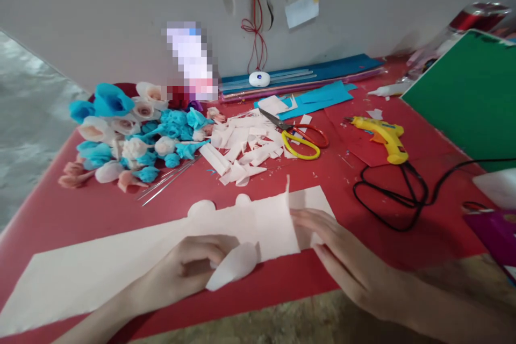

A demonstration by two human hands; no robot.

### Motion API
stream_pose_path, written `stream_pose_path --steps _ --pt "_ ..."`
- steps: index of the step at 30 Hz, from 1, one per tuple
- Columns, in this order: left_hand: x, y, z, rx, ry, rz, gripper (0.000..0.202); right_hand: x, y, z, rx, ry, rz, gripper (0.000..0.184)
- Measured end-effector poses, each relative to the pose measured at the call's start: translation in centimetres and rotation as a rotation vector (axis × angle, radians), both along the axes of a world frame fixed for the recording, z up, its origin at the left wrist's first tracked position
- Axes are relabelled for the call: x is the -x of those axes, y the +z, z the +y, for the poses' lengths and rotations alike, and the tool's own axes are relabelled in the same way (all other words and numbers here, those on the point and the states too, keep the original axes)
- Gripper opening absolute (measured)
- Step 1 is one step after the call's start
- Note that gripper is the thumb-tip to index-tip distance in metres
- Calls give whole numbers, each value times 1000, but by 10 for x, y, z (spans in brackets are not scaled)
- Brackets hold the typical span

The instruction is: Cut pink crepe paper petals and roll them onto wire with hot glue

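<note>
A long strip of pale pink crepe paper [133, 258] lies across the near edge of the red table [371, 193]. My left hand [189, 269] is closed, pinching a small rounded petal piece of the same paper [234, 269]. My right hand [342, 260] lies with fingers stretched out flat on the strip's right end, beside a folded or torn section [278, 220]. Two rounded bumps [201, 207] show along the strip's far edge.
A heap of blue, white and pink paper flowers [129, 134] sits at the far left with thin wires [169, 183]. White paper scraps [242, 148], yellow and red scissors [300, 137], a yellow glue gun [382, 137] with black cord [403, 193], blue paper [318, 97], a green sheet [467, 97].
</note>
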State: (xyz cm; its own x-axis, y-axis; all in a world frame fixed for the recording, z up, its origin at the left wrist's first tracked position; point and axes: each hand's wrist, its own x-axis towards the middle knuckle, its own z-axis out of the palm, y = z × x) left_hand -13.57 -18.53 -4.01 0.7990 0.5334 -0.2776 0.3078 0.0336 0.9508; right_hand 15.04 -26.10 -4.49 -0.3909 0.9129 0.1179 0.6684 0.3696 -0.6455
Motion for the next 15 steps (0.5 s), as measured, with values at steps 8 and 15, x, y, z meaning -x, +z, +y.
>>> stream_pose_path --steps 8,15 --pt "2 1 0 30 -19 -78 16 19 1 7 -45 187 -110 37" --pt "2 2 0 -27 -7 -45 15 20 -8 6 -71 221 -159 39"
